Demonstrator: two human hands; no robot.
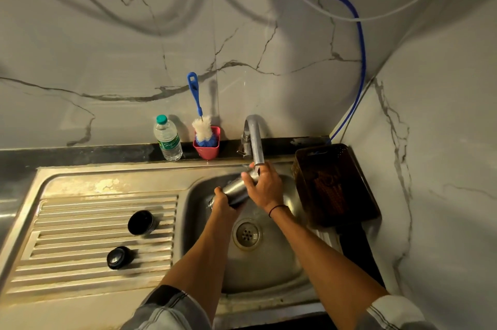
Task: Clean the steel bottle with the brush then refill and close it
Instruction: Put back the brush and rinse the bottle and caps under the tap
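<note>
The steel bottle (pixel 236 189) is held tilted over the sink basin (pixel 269 262), its upper end right under the tap spout (pixel 256 141). My left hand (pixel 224 204) grips its lower end. My right hand (pixel 265 187) wraps the upper part near the mouth, which is hidden by the fingers. The blue-handled bottle brush (pixel 199 114) stands bristles-down in a pink cup (pixel 207 150) on the back ledge. A black cup-shaped cap (pixel 141 222) and a smaller black lid (pixel 117 257) lie on the ribbed drainboard (pixel 80 249).
A clear plastic water bottle (pixel 168 138) with a green cap stands left of the pink cup. A dark brown basket (pixel 333 184) sits on the sink's right edge. The drain (pixel 246 234) is in the basin's middle. A blue hose (pixel 360 60) runs down the corner wall.
</note>
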